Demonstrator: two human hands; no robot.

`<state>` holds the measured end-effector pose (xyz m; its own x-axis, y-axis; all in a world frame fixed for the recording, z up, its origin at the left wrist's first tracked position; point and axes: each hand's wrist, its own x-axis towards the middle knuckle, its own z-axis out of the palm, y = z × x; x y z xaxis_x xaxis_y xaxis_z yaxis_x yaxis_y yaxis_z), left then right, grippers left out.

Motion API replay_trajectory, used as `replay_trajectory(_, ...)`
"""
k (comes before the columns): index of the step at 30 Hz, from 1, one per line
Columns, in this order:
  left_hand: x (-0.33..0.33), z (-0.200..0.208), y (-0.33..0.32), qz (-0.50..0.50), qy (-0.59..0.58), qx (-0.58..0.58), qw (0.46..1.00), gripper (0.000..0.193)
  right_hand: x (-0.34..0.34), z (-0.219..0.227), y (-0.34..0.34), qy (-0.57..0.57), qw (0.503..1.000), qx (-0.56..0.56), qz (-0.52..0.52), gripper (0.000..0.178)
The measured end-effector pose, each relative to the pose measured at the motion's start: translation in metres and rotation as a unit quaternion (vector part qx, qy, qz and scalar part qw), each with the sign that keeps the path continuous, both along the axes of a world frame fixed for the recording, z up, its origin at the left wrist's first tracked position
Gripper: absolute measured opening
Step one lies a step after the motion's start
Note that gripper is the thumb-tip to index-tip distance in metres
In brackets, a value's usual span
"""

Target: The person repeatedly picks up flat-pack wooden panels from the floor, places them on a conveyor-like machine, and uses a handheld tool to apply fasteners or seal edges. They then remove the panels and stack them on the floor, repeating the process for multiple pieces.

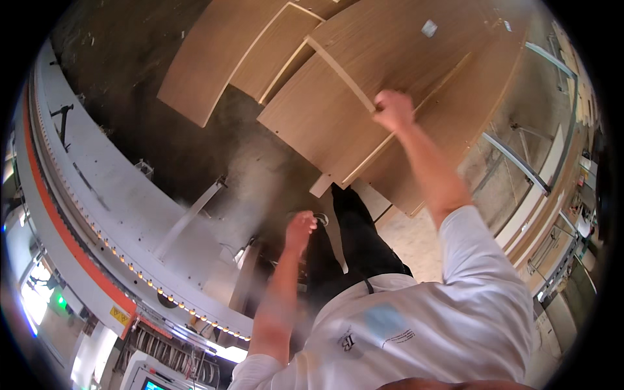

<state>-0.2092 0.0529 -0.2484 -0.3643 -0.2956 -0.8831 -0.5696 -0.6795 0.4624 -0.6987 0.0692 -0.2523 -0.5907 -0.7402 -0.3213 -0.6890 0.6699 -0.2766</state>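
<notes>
My right hand [393,110] is closed round the near end of a thin, pale wooden strip [341,75]. The strip slants away to the upper left, above a stack of wood-grain panels [325,123]. Lower down, in front of my dark trousers, my left hand [300,231] is held with its fingers curled. A small shiny curved thing [322,220] shows at its fingertips; its kind is too small to tell. The left hand is apart from the panels. Another wood-grain panel [201,71] lies farther to the left.
A long grey machine [110,175] with an orange band and a row of small rollers curves along my left. At lower left are a screen [155,385] and a warning label. Metal frame bars [517,162] stand at right. A white scrap [429,28] lies on the panels.
</notes>
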Motion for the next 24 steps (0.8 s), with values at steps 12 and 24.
replay_trajectory(12, 0.003, -0.051, -0.075, 0.138, -0.17, -0.143, 0.965, 0.079, 0.157, 0.071, 0.042, -0.241, 0.963, 0.065, -0.104, 0.04)
replay_trajectory(24, 0.172, 0.033, -0.067, 0.121, -0.332, -0.195, 0.915, 0.068, -0.028, 0.018, 0.275, -0.161, 0.877, 0.27, -0.363, 0.091)
